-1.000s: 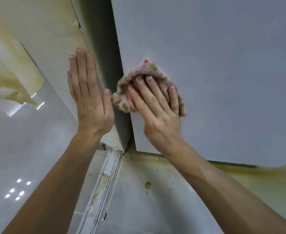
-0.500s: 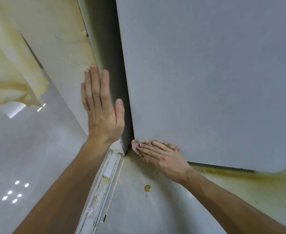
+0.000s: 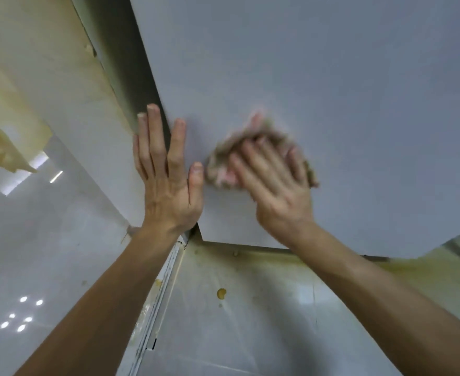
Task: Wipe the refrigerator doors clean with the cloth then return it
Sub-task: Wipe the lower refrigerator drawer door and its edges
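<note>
The right hand (image 3: pixel 275 185) had moved up from the bottom edge of the door (image 3: pixel 332 90), where it was half a second before, to a spot higher on the door's front. It carried the cloth (image 3: pixel 223 161) up with it. The left hand (image 3: pixel 166 183) had shifted a little to the right, onto the door's left edge.

The cloth, pinkish and bunched, lay against the door front under the right hand. That hand's fingers (image 3: pixel 261 156) were stretched out and spread over the cloth, pressing it flat to the door rather than curling round it; both were blurred by motion. The left hand was flat and open, fingers straight and close together, thumb just beside the cloth. Its forefinger and thumb lay on the door front, and the other fingers reached across the door's dark side.

Below the door, a small yellow spot (image 3: pixel 221 293) sat on the pale floor (image 3: pixel 250 343). A light rail (image 3: pixel 163 283) ran along the floor under the left forearm.
</note>
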A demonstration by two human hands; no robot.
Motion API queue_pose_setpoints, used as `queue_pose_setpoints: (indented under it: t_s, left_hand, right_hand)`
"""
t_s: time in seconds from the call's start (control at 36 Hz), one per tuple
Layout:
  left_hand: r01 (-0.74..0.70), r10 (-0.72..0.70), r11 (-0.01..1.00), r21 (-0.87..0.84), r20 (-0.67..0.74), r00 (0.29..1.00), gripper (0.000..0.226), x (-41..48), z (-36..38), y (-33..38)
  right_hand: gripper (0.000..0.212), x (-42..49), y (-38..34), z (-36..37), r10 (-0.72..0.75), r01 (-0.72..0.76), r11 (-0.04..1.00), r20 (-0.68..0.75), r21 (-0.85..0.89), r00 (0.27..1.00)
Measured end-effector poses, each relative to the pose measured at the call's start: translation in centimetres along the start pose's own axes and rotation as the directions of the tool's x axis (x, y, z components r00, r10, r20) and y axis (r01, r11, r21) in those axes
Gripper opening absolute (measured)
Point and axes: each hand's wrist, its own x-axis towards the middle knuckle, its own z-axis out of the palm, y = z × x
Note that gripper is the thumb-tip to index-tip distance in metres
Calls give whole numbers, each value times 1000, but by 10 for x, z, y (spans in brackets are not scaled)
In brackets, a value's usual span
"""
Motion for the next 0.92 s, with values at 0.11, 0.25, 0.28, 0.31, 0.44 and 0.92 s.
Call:
queue_pose_setpoints:
  t_s: [0.11,0.25,0.28,0.31,0.44,0.92]
  left_hand:
    - [-25,25,1000,-17,21,999,59,-2,3,9]
    - [2,-2,1000,4,42,999,60,-1,6,25]
    - [0,0,1000,18,42,999,60,0,8,29]
    - [-10,9,999,32,44,999,60,1,9,32]
    - [-66,65,997,37,47,997,62,4,14,47]
    - [-53,51,995,90,26,998,80,11,30,67]
  right_hand:
    - [56,-83,11,-4,-300,252,954,539,163,787]
    - [53,-101,19,-18,-331,284,941,690,186,643]
    - [52,-98,21,-20,-327,283,942,683,181,653]
    - [51,-95,23,-23,-319,278,945,670,173,670]
    - [65,-52,45,-56,-157,158,987,377,28,913]
    - [63,-63,60,-51,28,-9,993,159,-114,987]
